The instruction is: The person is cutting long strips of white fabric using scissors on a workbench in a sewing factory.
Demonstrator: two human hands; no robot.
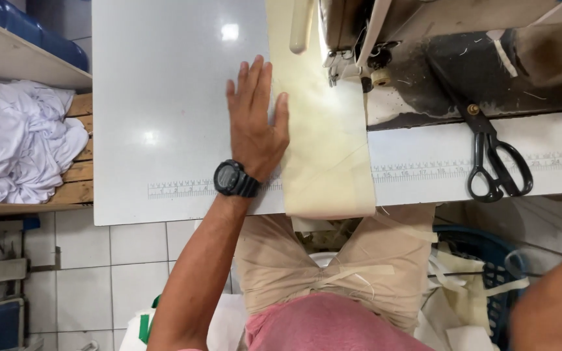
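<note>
On the white desk (164,97) my left hand (254,127) lies flat, fingers (255,81) apart, edging the cream fabric strip (326,149) toward the sewing machine (352,39) at one o'clock; I'd keep pressure even. Right hand's fingers: cannot tell.

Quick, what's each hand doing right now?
Left hand: open, flat on the table, fingers touching the cream fabric strip.
Right hand: out of view.
</note>
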